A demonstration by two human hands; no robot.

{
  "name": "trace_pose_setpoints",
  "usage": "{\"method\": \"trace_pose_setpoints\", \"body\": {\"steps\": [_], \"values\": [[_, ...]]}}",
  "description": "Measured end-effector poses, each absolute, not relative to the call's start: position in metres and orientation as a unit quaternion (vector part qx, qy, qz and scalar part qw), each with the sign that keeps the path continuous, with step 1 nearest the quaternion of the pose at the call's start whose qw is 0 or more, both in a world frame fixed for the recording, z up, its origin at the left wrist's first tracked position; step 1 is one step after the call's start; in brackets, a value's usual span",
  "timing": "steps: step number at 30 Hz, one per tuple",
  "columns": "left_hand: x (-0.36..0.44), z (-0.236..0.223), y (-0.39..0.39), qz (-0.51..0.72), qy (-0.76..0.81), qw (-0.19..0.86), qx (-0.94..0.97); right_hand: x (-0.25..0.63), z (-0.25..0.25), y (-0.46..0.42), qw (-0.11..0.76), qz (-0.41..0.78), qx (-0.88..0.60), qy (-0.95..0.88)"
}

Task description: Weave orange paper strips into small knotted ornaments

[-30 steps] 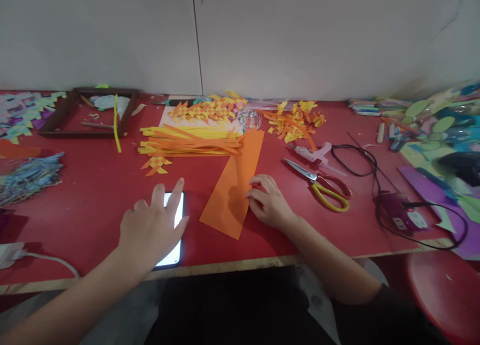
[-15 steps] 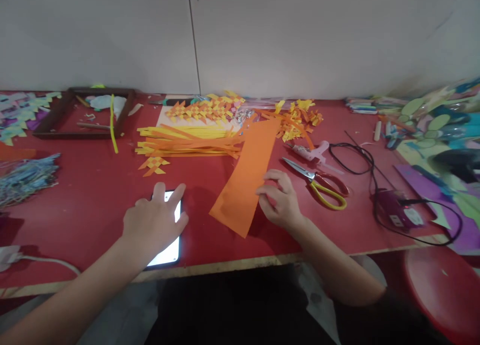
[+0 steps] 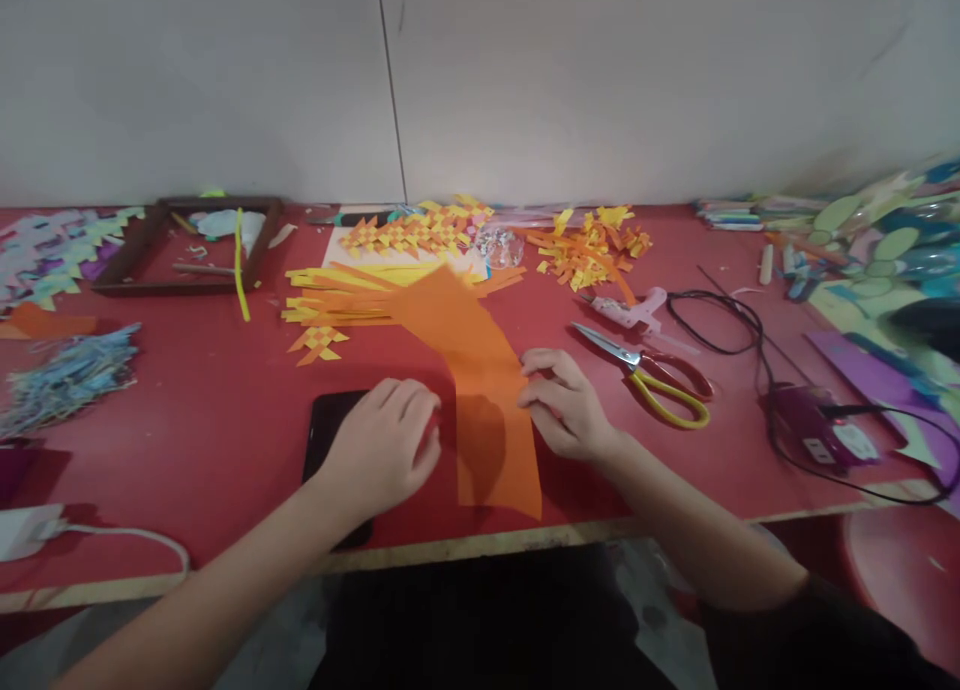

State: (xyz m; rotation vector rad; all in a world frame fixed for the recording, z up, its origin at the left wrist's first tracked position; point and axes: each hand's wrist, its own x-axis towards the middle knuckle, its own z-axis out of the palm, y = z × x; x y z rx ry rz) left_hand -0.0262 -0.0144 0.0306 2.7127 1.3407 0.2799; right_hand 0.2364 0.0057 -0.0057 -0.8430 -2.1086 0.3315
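A long strip of orange paper (image 3: 495, 400) bends in the middle, its far end over the bundle of cut paper strips (image 3: 337, 295). My right hand (image 3: 562, 405) pinches its right edge between thumb and fingers. To the left of the sheet, my left hand (image 3: 390, 435) hovers with loosely bent fingers, thumb apart, and no object visible in it. Partly under that hand and wrist lies a phone (image 3: 326, 425) with a dark screen. Scissors (image 3: 645, 372) with red and yellow handles rest to the right of my right hand.
Behind lie woven yellow-orange paper pieces (image 3: 412, 228) and a pile of paper scraps (image 3: 592, 250). A pink glue gun (image 3: 630, 310) and a purple power box (image 3: 817, 425) with black cable are at right. A wooden frame (image 3: 120, 260) sits back left; a white charger (image 3: 30, 532) is front left.
My left hand has moved right, off the phone toward the orange paper, and the phone screen has gone dark. The sheet has swung, its near end now further right and nearer the table edge.
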Motion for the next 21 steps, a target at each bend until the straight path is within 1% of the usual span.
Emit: {"method": "trace_pose_setpoints", "body": {"steps": [3, 8, 13, 21], "values": [[-0.02, 0.023, -0.018, 0.091, 0.404, 0.076, 0.907, 0.239, -0.013, 0.015, 0.381, 0.134, -0.34, -0.849], [-0.018, 0.011, -0.02, 0.046, 0.359, 0.097, 0.927, 0.238, -0.018, 0.015, 0.347, 0.112, -0.356, -0.86], [-0.014, 0.008, -0.015, 0.025, 0.354, 0.111, 0.928, 0.234, -0.019, 0.008, 0.353, 0.101, -0.355, -0.86], [-0.006, 0.009, 0.001, 0.031, 0.325, 0.093, 0.941, 0.221, -0.012, 0.009, 0.343, 0.132, -0.281, -0.887]]}}
